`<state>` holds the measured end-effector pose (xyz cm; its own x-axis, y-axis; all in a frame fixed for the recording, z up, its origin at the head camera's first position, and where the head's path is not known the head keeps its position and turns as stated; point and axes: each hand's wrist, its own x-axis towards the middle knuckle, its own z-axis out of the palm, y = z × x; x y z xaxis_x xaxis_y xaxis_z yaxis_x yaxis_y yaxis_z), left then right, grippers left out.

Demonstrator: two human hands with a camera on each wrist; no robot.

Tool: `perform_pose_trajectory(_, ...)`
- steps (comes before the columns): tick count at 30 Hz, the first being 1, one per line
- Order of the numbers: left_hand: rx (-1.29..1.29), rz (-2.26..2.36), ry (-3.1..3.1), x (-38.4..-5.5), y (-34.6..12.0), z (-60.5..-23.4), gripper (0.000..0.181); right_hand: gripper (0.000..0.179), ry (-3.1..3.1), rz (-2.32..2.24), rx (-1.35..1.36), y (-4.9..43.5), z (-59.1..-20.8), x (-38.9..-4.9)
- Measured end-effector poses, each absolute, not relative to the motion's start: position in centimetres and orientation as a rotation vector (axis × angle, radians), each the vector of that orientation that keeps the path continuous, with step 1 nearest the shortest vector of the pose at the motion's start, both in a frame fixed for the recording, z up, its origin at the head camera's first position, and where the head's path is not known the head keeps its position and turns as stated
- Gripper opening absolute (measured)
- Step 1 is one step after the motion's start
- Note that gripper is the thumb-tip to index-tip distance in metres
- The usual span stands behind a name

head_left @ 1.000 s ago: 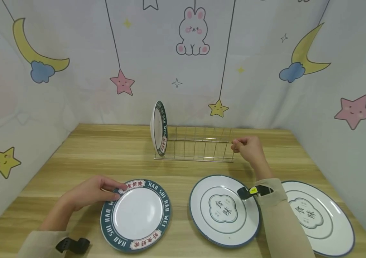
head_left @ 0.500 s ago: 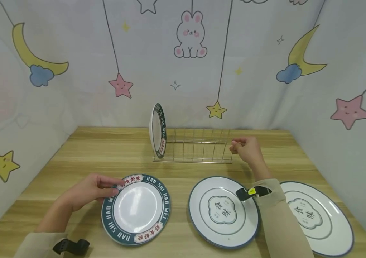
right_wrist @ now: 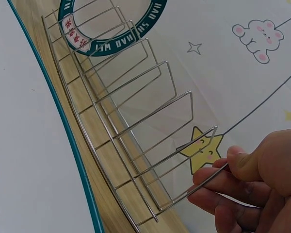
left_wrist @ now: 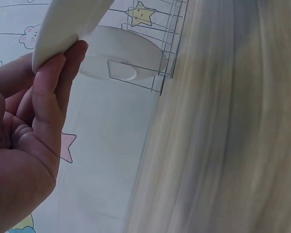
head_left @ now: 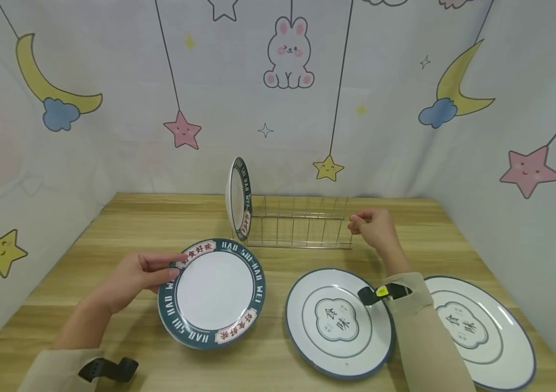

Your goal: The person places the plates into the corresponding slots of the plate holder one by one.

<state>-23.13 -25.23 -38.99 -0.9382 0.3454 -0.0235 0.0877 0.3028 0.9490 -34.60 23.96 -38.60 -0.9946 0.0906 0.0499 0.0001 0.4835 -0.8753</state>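
Worktop (head_left: pixel 160 218): wood-patterned, yellow-brown, darker grain bands running side to side. Toward its far edge stands a silvery wire rack (head_left: pixel 302 247), long side running left to right, upright dividers along its length. Nearer, to the right, two white plates lie face up, both blue-rimmed with dark lettering at centre: one round plate (head_left: pixel 339 321), then a far-right plate (head_left: pixel 483 332), partly hidden.

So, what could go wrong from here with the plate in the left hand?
The left fingers hold the green-rimmed plate only near one edge, so it might tip or slip.
On its way to the wire rack, if it goes there, it could knock the standing plate at the left end.
The right fingers hold only the other end, so a bump might shift the rack.
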Motion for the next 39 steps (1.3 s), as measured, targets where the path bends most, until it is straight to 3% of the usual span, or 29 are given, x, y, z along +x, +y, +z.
perform_pose_trajectory(9,0.505,1.829,2.384,-23.5,-24.4,-38.0,0.033,0.024,-2.639,1.553,-0.08,24.1,-38.6,-34.7)
perform_pose_trajectory(39,0.372,2.325,2.262,-24.6,-21.2,-34.6,0.043,0.025,-2.629,1.538,-0.051,24.1,-38.7,-34.9)
